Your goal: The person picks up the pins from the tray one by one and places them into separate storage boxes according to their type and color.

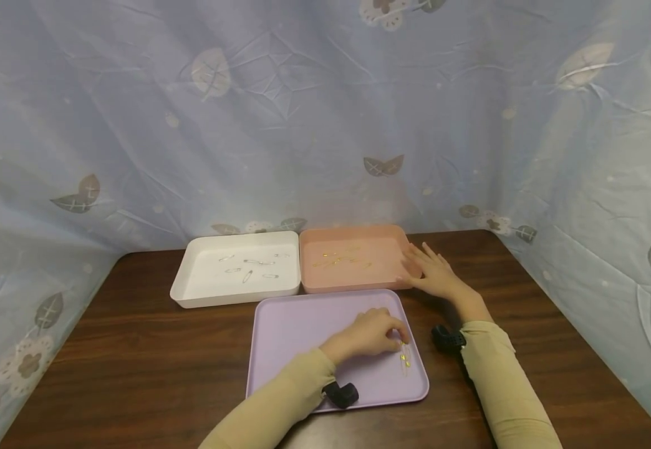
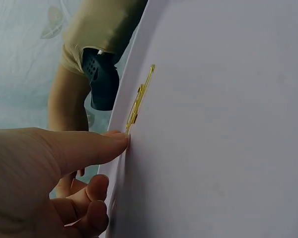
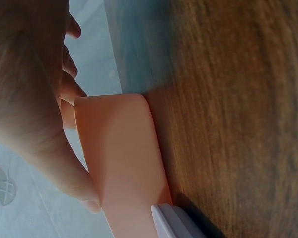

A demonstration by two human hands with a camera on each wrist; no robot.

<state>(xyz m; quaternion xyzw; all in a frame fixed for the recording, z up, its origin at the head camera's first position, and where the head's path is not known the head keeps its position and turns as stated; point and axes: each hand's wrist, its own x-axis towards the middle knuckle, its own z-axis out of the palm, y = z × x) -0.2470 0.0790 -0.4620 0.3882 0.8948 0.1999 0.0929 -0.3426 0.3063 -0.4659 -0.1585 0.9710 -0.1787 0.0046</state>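
Note:
My left hand (image 1: 371,333) is low over the right side of the lilac tray (image 1: 308,337). Its thumb and index finger pinch the end of a gold safety pin (image 2: 129,124), seen in the left wrist view. More gold safety pins (image 1: 406,358) lie close together by those fingertips, along the tray's right edge. My right hand (image 1: 433,272) rests on the right rim of the pink tray (image 1: 353,234), fingers spread and fairly straight. In the right wrist view its thumb (image 3: 87,196) lies along the rim, with the other fingers further along.
Several gold safety pins (image 1: 337,260) lie inside the pink tray. Left of it stands a white tray (image 1: 207,280) with several silver safety pins (image 1: 247,276). The brown wooden table (image 1: 135,349) carries all three trays, and a patterned curtain (image 1: 280,125) hangs behind and at the sides.

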